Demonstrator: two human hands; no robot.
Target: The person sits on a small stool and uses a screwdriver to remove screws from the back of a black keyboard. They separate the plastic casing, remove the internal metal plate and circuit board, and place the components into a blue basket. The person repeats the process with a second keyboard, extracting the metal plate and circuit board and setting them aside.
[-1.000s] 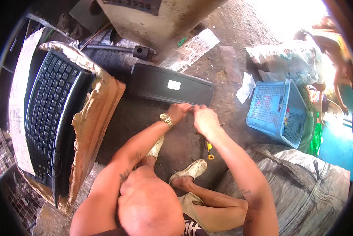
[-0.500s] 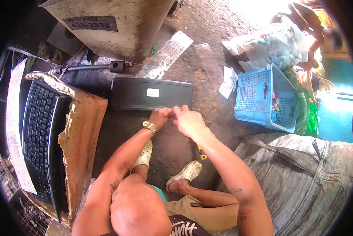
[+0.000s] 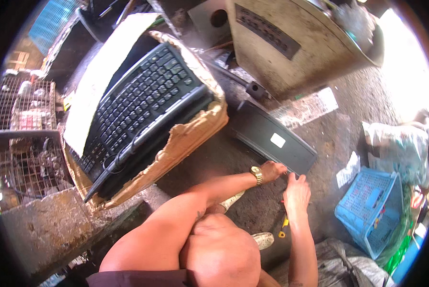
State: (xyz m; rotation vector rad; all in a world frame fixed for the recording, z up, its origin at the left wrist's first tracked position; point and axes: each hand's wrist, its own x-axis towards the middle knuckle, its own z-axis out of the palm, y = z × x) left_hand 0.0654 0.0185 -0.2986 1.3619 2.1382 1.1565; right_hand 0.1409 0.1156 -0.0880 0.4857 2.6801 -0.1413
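- A torn brown cardboard box [image 3: 186, 138] lay open at upper left, tilted, with black keyboards inside.
- A long white sheet [image 3: 97, 86] rested along the box's left side.
- A small white rectangular label [image 3: 277, 140] sat on the flat black device on the ground, just above the hands.
- A long pale printed strip [image 3: 306, 107] lay on the ground just beyond that device.
- White paper scraps [image 3: 349, 170] lay beside the blue basket at right.
- A pale crumpled bag [image 3: 396, 141] sat at the right edge.

arms: bare, no sleeves | left wrist: gold watch [image 3: 256, 175] | feet: pale worn shoes [image 3: 263, 239], at 5 o'clock
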